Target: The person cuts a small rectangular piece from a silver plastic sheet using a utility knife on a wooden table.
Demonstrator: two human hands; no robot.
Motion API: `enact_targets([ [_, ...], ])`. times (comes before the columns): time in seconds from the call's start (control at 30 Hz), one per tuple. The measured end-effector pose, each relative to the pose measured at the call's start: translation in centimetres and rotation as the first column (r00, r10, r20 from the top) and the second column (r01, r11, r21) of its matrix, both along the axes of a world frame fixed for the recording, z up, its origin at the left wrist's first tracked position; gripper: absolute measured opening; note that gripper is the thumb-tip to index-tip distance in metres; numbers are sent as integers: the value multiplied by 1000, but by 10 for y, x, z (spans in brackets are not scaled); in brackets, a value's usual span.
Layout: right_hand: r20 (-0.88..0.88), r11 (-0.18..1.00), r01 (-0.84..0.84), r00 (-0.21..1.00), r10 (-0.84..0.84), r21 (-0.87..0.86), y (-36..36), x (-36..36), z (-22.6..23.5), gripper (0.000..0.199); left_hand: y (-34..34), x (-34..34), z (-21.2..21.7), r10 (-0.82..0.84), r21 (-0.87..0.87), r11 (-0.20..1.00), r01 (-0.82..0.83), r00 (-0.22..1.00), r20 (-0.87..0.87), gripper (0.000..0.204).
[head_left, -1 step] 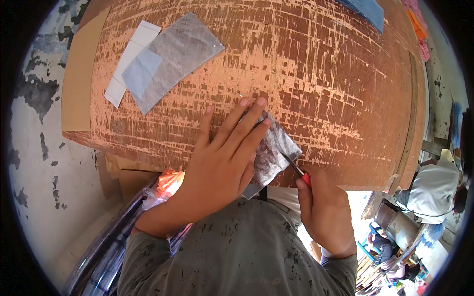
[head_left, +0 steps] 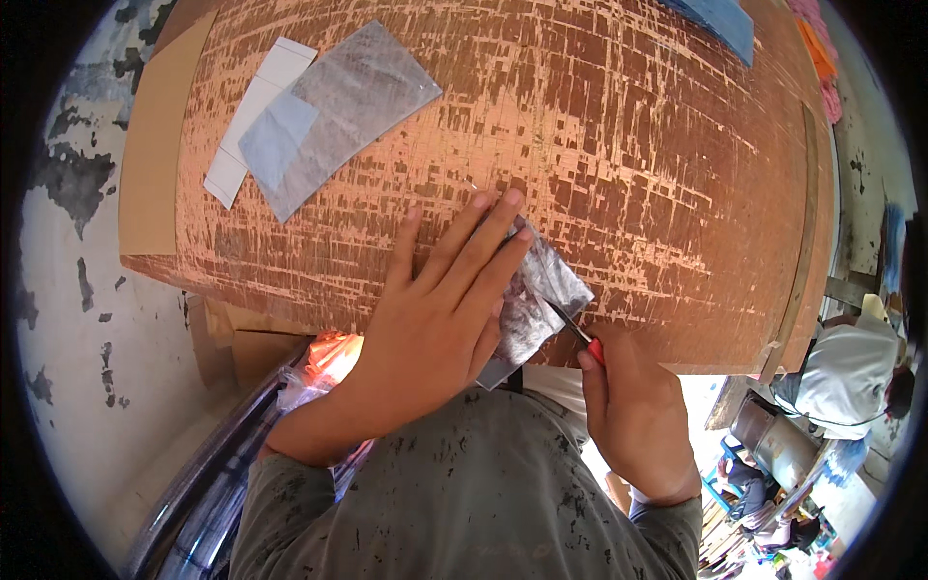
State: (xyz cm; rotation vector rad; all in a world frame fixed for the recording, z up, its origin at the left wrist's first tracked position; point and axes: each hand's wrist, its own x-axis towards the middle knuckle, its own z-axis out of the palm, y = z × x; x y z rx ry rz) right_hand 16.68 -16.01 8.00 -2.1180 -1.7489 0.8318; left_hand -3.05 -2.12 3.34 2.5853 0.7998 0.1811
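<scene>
Silvery film, thin and crinkly by the look of it, lies as a small sheet [head_left: 541,300] just right of the frame's centre on the scored orange-brown board [head_left: 628,155]; I'd judge it light, floppy and easy to tear, best pinned flat rather than pinched. From the head view, the left hand [head_left: 435,319] is spread wide open, palm and fingers pressing the sheet down, while the right hand [head_left: 633,416] is closed around a red-handled blade [head_left: 572,329] whose tip touches the sheet's lower right edge.

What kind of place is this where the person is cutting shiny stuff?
Probably a small craft workshop. A worn, scored cutting board serves as the worktop, silvery sheets lie on it, and the right hand holds a red-handled blade.
</scene>
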Motion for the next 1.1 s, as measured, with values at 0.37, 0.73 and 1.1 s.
enact_targets([
  [0.37,144,987,-128,980,140,-92,12,-7,4,24,-4,1,-8,25,21,999,-25,999,-26,71],
  [0.73,142,982,-109,981,131,-156,14,-7,3,23,-4,3,-10,22,38,999,-20,998,-52,71],
  [1.1,146,976,-124,978,151,-176,17,-8,5,19,-4,4,-8,19,41,999,-16,997,-74,72],
])
